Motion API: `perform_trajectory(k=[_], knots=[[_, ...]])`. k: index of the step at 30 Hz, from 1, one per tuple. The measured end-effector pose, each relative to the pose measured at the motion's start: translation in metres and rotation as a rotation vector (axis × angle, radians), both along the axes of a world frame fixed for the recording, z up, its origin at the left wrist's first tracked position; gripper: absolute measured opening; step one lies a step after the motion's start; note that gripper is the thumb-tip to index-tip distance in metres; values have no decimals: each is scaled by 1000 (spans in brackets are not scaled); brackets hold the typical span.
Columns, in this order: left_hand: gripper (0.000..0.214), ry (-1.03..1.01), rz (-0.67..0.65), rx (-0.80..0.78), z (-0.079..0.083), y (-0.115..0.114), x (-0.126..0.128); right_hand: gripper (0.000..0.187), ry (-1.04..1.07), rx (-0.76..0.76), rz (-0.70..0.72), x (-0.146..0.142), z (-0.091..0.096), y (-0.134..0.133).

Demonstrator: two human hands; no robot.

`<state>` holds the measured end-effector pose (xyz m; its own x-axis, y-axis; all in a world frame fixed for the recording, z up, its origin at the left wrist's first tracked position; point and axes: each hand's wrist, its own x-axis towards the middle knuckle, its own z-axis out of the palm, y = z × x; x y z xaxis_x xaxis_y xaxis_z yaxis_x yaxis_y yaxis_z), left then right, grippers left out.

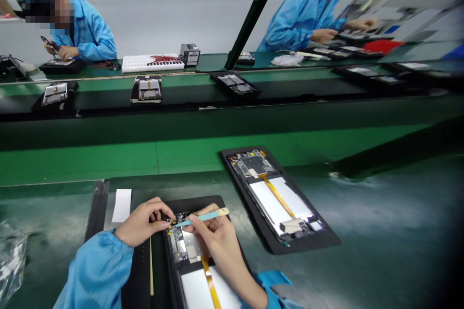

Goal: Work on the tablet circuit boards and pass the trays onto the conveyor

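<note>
An opened tablet [190, 251] lies on a black pad in front of me, showing its circuit board, white battery and orange ribbon cable. At the board's upper left corner, my left hand [145, 219] pinches with thumb and forefinger; whatever is between the fingertips is too small to make out. My right hand [219, 239] grips light-blue tweezers [205, 216] with a yellowish end, their tips reaching that same corner beside the left fingertips. To the right, a second opened tablet [275, 198] rests on its own black pad, touched by neither hand.
A white paper slip [122, 205] lies left of my hands, and a clear plastic bag [12, 260] at the far left. Beyond, a black belt [181, 94] carries several opened tablets. Two co-workers in blue work behind it. A dark slanted bar [402, 147] stands at right.
</note>
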<state>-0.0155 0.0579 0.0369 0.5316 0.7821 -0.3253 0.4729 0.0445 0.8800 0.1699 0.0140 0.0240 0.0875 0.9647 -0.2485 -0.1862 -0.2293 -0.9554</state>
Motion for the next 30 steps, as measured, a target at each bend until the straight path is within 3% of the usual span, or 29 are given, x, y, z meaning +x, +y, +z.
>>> perform_trajectory(k=[30], knots=[[27,183,119,158,5,-15,16,29,-79,155,0,-2,0,-4]])
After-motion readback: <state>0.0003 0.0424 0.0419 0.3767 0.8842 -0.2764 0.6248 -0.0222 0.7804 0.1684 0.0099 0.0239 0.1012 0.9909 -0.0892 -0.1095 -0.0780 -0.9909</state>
